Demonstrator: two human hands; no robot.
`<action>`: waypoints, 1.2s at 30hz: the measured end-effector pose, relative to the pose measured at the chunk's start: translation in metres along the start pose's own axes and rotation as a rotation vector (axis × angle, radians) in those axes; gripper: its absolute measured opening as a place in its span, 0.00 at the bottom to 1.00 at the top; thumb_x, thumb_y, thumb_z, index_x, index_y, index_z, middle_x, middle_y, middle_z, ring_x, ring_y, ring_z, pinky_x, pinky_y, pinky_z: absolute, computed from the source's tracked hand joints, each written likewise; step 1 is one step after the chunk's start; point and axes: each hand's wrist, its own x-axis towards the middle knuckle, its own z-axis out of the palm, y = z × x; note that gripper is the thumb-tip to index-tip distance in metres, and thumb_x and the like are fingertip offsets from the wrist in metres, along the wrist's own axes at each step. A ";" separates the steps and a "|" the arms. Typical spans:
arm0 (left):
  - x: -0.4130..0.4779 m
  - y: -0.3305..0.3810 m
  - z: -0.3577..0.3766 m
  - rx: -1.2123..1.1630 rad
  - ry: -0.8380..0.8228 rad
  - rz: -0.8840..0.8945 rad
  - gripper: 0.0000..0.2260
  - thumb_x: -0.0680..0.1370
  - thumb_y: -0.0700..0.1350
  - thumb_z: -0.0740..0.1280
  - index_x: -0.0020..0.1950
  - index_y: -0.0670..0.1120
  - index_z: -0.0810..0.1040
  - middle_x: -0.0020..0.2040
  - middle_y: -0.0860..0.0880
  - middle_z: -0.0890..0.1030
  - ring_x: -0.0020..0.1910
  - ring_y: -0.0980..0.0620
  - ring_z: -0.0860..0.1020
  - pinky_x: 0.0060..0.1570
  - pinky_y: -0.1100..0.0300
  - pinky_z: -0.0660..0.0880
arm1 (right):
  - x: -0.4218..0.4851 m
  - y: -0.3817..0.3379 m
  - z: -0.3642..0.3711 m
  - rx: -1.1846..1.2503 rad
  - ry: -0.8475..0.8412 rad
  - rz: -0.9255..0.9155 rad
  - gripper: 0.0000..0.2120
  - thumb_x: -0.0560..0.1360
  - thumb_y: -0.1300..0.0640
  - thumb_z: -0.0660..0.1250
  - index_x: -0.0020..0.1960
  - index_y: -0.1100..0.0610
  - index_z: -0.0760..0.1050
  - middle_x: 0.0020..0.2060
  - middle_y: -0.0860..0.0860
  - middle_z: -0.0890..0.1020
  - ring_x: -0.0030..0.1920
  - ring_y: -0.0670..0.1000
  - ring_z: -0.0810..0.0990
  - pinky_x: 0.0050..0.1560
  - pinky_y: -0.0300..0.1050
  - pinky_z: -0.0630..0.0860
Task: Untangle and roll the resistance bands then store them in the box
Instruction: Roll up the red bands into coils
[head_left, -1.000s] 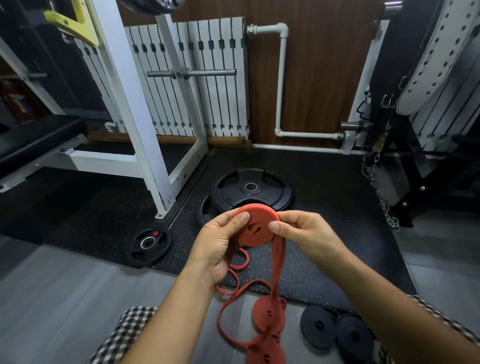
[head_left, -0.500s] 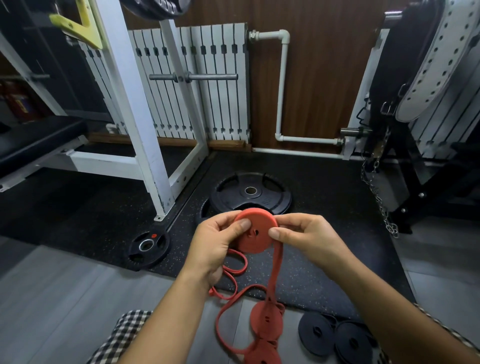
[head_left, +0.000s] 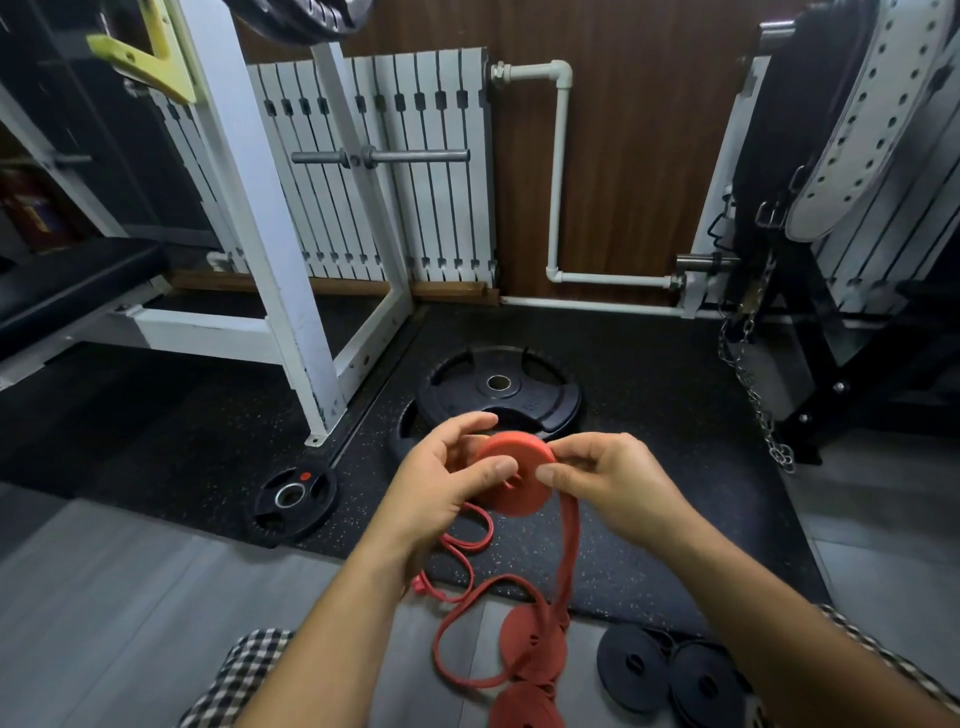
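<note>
Above the speckled rubber floor (head_left: 675, 467), just in front of your knees, you are holding a partly wound red roll (head_left: 511, 493) in the air between both hands. That seems to be so the unwound part can hang free and feed in without snagging. Your left hand (head_left: 441, 483) is cupping the roll's left side, with its fingers (head_left: 467, 423) curling round the far edge and the thumb pressing on the flat face. This looks like a way of keeping the coil from springing open. Your right hand (head_left: 613, 483) is pinching the right rim between thumb and forefinger, just where the loose tail (head_left: 569, 551) is leaving the roll, probably to hold tension on the next wrap. So the roll is sitting between the two sets of fingers and touching both. The tail is dropping from the right-hand side to the floor, where it is looping beside the finished red rolls (head_left: 532, 647) near your lap. A narrower red loop (head_left: 470, 535) is hanging below your left palm; whether it belongs to the same band cannot be told. Two black rolls (head_left: 631, 667) are lying to the right of the red ones, and a large weight plate (head_left: 498, 384) is lying beyond your hands. The box is not showing anywhere, so storing seems some way off.
</note>
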 end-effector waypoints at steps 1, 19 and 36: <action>0.000 0.000 0.000 0.077 -0.036 0.017 0.14 0.71 0.36 0.70 0.55 0.47 0.77 0.48 0.47 0.81 0.46 0.53 0.79 0.51 0.56 0.76 | -0.001 0.001 0.001 -0.116 -0.008 -0.023 0.04 0.71 0.59 0.71 0.45 0.52 0.82 0.38 0.48 0.84 0.41 0.46 0.83 0.46 0.41 0.80; -0.005 0.000 0.023 -0.496 0.286 -0.017 0.04 0.76 0.39 0.63 0.46 0.46 0.77 0.37 0.49 0.82 0.37 0.53 0.80 0.37 0.58 0.78 | -0.003 -0.003 0.021 0.466 0.035 0.038 0.07 0.72 0.64 0.68 0.46 0.54 0.80 0.35 0.45 0.85 0.39 0.41 0.83 0.39 0.30 0.76; -0.005 -0.004 0.015 -0.052 0.198 0.129 0.04 0.74 0.36 0.67 0.44 0.45 0.78 0.37 0.51 0.80 0.37 0.57 0.77 0.40 0.64 0.76 | -0.004 -0.006 -0.001 0.318 -0.032 0.030 0.09 0.69 0.66 0.70 0.45 0.54 0.80 0.41 0.51 0.85 0.41 0.43 0.83 0.42 0.32 0.77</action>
